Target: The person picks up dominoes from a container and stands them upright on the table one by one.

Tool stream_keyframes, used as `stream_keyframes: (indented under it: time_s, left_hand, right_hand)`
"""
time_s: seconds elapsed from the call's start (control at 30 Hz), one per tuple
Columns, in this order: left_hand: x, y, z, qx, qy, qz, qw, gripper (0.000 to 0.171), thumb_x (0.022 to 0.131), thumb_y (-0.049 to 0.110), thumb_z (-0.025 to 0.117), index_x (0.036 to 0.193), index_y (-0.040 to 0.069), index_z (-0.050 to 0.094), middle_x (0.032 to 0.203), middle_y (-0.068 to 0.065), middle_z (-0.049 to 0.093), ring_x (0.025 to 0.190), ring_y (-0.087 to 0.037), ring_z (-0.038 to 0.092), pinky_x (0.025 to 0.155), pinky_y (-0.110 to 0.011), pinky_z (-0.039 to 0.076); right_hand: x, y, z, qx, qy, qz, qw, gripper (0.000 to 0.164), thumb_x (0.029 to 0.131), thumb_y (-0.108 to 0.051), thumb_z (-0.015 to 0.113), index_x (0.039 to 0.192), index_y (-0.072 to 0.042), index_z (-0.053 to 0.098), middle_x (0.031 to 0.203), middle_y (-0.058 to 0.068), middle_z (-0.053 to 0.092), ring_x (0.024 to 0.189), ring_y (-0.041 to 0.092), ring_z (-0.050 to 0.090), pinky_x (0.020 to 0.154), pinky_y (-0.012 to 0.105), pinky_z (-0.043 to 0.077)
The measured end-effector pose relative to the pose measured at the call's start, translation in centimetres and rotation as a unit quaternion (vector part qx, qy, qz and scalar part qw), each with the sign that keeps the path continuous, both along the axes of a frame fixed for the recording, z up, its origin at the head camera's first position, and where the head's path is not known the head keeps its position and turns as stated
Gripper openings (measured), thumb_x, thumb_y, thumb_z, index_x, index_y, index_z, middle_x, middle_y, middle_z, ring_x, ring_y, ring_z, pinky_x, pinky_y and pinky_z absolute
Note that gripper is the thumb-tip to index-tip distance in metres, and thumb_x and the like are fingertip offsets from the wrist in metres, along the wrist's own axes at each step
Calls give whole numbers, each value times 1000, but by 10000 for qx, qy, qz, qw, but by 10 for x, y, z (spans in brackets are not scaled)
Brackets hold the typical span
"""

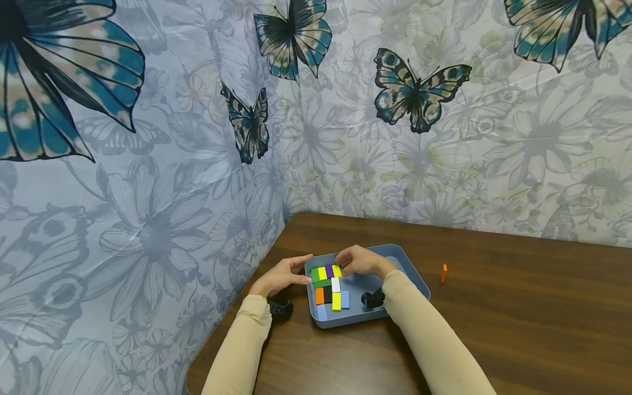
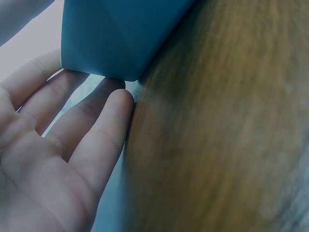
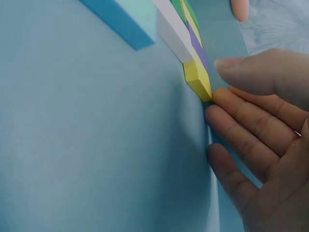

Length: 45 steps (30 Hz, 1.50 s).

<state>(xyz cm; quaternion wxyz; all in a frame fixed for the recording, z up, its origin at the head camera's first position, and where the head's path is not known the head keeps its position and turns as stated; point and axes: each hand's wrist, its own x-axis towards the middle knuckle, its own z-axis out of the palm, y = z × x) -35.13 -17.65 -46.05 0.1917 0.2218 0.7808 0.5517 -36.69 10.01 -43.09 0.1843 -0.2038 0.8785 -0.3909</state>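
A shallow blue tray (image 1: 359, 284) holds coloured rectangular blocks packed along its left side. My left hand (image 1: 282, 276) is at the tray's left edge, its thumb and index finger apart; in the left wrist view its extended fingertips (image 2: 123, 96) meet the tray's outer wall (image 2: 120, 38). Over the far wall reaches my right hand (image 1: 362, 261). In the right wrist view its loosely bent fingers (image 3: 251, 130) lie against that wall, fingertips at the end of a yellow block (image 3: 197, 79). The thumb is held apart from the block. A purple block (image 3: 197, 46) adjoins the yellow one.
One orange block (image 1: 443, 273) stands upright on the brown wooden table (image 1: 518, 307), right of the tray. Inside the tray are a white block (image 1: 336, 285), a black block (image 1: 328, 295) and a light blue block (image 1: 345, 299). Butterfly-patterned walls (image 1: 345, 164) border the table.
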Motion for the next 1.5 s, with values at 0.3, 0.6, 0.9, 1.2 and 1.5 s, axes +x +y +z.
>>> stream_keyframes:
  time_s: [0.3,0.6,0.9,1.2,1.5]
  left_hand:
    - [1,3,1,-1,-13,-25,10000,76,92,11,73,157,7,33,164,-16,29,150,-40,29,116,-49,39]
    - [1,5,1,-18,49,5,10000,78,91,12,73,157,5,31,164,-15,28,150,-40,28,117,-52,36]
    - [0,6,-1,-6,29,34,10000,79,91,11,74,157,5,31,164,-14,29,150,-39,28,117,-52,36]
    - [2,5,-2,4,13,36,10000,76,92,10,72,157,6,32,164,-14,28,150,-40,28,117,-53,35]
    - [1,5,0,-3,78,-85,9999,80,92,14,73,157,4,29,165,-16,27,149,-41,29,117,-52,36]
  right_hand:
    - [-1,3,-2,23,88,-73,9999,39,87,0,73,125,-2,67,127,11,67,119,28,62,106,46,50]
    - [-4,0,-5,263,458,-57,9986,32,82,0,79,113,-5,71,113,6,70,108,22,63,101,41,53]
    - [-3,-1,-5,546,733,-6,9958,32,79,-5,84,109,-7,73,105,3,70,99,18,61,97,38,54]
    - [-1,0,-6,628,339,114,9974,38,81,-8,83,117,-4,73,104,3,67,90,16,55,86,31,54]
    - [-1,3,-7,732,213,193,9969,40,83,-12,82,122,-8,71,106,2,66,93,17,54,88,32,51]
